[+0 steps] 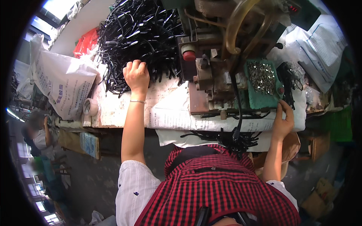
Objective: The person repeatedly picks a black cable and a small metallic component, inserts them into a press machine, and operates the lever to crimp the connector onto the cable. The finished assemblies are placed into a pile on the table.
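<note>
A big heap of black straps [139, 41], some with shiny ends, covers the back left of the table. At the heap's near edge my left hand [136, 77] is closed, knuckles up; its fingertips and anything in them are hidden. Right of centre stands a worn metal press machine [211, 81] with a red button. One long black strap [238, 101] hangs down over its front. Beside it, a green tray [260, 102] carries many small metal pieces [262, 77]. My right hand [283, 120] is at the tray's near right corner, fingers curled and fingertips together; whatever they pinch is too small to name.
More black straps [226, 139] lie on white sacking at my lap. A tape roll [90, 107] and a white printed sack [64, 81] stand at left. Black straps [290, 81] and a white sack [316, 49] are beyond the tray. Another person [39, 132] is far left.
</note>
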The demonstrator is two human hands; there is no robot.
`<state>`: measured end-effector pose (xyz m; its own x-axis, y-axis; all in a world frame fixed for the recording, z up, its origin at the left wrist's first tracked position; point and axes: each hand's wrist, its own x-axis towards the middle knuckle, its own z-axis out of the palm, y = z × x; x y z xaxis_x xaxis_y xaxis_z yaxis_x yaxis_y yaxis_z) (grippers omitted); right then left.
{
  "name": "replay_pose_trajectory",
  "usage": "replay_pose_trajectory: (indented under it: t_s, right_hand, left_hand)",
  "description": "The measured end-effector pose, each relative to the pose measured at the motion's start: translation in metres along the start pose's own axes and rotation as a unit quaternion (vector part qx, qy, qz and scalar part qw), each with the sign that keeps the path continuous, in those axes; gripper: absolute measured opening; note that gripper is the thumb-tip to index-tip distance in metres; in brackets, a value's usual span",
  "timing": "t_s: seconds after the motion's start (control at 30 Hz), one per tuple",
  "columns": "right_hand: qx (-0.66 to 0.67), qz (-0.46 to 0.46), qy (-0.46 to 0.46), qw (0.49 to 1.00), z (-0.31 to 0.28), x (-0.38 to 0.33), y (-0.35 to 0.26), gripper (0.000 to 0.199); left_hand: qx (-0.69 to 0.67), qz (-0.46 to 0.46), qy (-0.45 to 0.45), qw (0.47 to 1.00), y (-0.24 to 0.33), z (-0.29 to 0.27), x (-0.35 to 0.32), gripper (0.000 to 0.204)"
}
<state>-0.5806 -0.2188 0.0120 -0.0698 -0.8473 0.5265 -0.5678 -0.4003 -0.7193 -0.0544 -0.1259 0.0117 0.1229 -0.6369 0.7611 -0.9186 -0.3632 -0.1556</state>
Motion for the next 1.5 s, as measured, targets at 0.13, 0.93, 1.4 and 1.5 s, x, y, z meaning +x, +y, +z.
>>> replay_pose_trajectory:
  t_s: [0.13,0.93,1.4,1.5]
  right_hand:
    - [0.081,-0.103,-0.047,0.990,0.017,0.019,-0.071,0.014]
    - [0.407,0.023,-0.252,0.878,0.040,0.036,-0.171,0.055]
    - [-0.148,-0.034,-0.129,0.980,0.029,0.032,-0.017,0.011]
    - [-0.207,-0.062,-0.114,0.970,0.046,0.034,-0.020,0.012]
  left_hand:
    - [-0.107,0.009,0.040,0.993,0.040,-0.036,0.022,0.007]
    - [-0.462,0.215,0.063,0.858,0.204,-0.168,0.050,0.028]
    - [-0.442,0.236,0.071,0.862,0.211,-0.155,0.048,0.025]
    - [-0.441,0.216,0.066,0.869,0.212,-0.161,0.043,0.025]
